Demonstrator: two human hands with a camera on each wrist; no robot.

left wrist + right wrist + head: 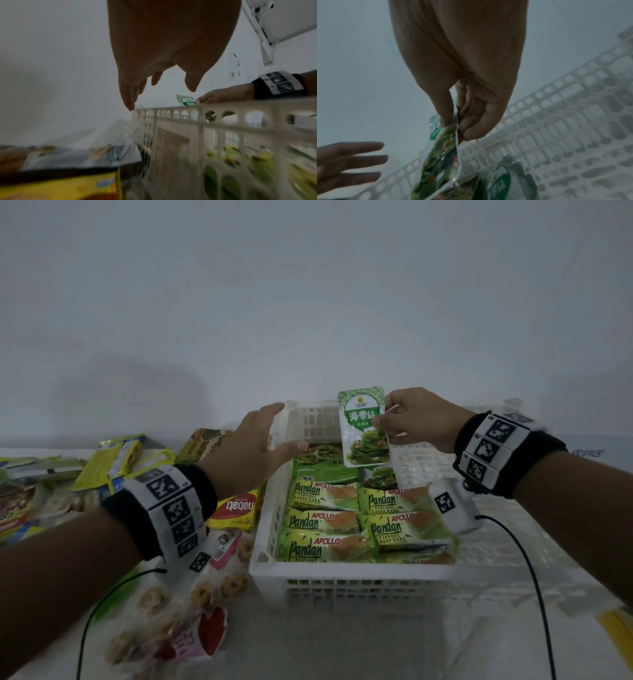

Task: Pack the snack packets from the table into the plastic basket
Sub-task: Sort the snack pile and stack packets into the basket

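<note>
- The right hand [418, 419] pinches the seaweed packet [364, 428] by one edge, upright above the plastic basket [329, 577]; that thin grip could let it slip or land askew on the Pandan cake packets [363, 522].
- The left hand [253, 446], fingers spread, holds nothing near the basket's left rim and might nudge it.
- More packets [113, 467] clutter the pale surface [342, 645] left of the basket; a plain white wall [308, 302] stands behind.

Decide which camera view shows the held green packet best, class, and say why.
The head view: the green packet faces the camera whole, label readable, pinched by the right hand. The right wrist view shows it edge-on and blurred. The left wrist view shows only its top above the basket rim.
</note>
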